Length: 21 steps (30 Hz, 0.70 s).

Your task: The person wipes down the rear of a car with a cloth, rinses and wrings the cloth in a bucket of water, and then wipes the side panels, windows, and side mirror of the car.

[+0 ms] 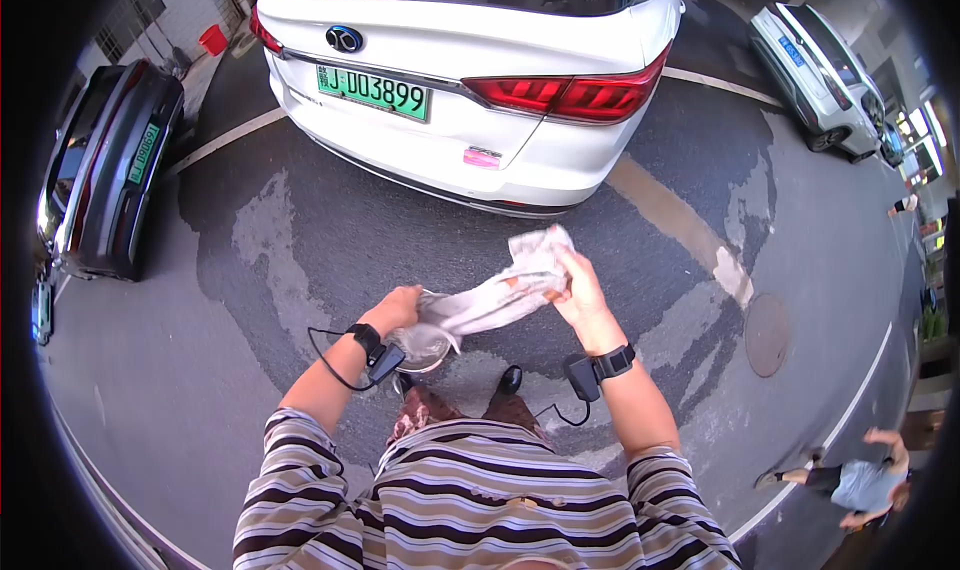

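Observation:
A whitish, stained cloth stretches, bunched and twisted, between my two hands in front of my body. My left hand is closed on its left end. The fingers of my right hand are wrapped round the crumpled right end, which is raised higher. Below my left hand is a round, light-rimmed container, partly hidden by the cloth and my wrist; I cannot tell if it stands on the ground. Ahead is the rear of a white car, apart from the cloth.
Wet patches mark the asphalt around my feet. A dark car is parked at left, another white car at far right. A red bucket stands by the wall. A person is at lower right, near a white line.

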Available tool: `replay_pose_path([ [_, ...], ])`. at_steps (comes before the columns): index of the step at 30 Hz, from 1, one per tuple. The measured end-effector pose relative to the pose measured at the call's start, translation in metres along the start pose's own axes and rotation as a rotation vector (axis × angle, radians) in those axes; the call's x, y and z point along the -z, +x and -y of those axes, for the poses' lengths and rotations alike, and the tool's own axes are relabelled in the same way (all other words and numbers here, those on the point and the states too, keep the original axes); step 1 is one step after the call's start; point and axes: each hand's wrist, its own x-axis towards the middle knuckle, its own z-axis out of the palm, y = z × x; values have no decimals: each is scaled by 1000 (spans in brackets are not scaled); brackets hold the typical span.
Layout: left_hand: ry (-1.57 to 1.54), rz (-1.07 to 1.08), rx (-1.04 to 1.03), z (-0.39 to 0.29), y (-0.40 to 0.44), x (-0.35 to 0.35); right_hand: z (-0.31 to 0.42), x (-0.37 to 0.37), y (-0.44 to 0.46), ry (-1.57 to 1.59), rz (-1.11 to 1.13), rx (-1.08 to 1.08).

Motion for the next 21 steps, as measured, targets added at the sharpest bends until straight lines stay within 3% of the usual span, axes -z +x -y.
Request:
replay_pose_path([
  [1,-170,133,-54,-15,5,-1,11,8,2,170,154,48],
  [3,-505,401,-168,-43,19,10,34,9,1,261,81,173],
  [4,-990,594,-71,-71,16,22,31,19,11,295,-85,255],
  [5,-1054,568,-112,-86,20,21,-10,75,36,338,-269,149],
  [7,-1175,510,-202,-104,28,19,-84,138,40,77,-194,-96],
  [8,-1213,529,-223,-109,32,18,-75,116,31,122,-271,-318],
  [9,-1305,533,-197,-112,38,19,-76,111,42,263,-222,-390],
  [11,-1498,540,-133,-112,44,20,-65,115,51,305,-84,-345],
  [13,-1633,393,10,-86,60,6,-32,97,51,115,-98,-281],
  [14,-1497,418,166,-72,66,6,-25,108,61,108,19,-251],
  [15,-1352,442,311,-62,75,6,-9,97,63,12,-56,-226],
  [16,-978,444,316,-66,83,9,4,95,67,-7,7,-189],
  [18,-233,422,292,-81,99,11,29,85,70,10,94,-185],
  [21,60,202,22,-126,123,1,52,66,81,-334,-16,-307],
])
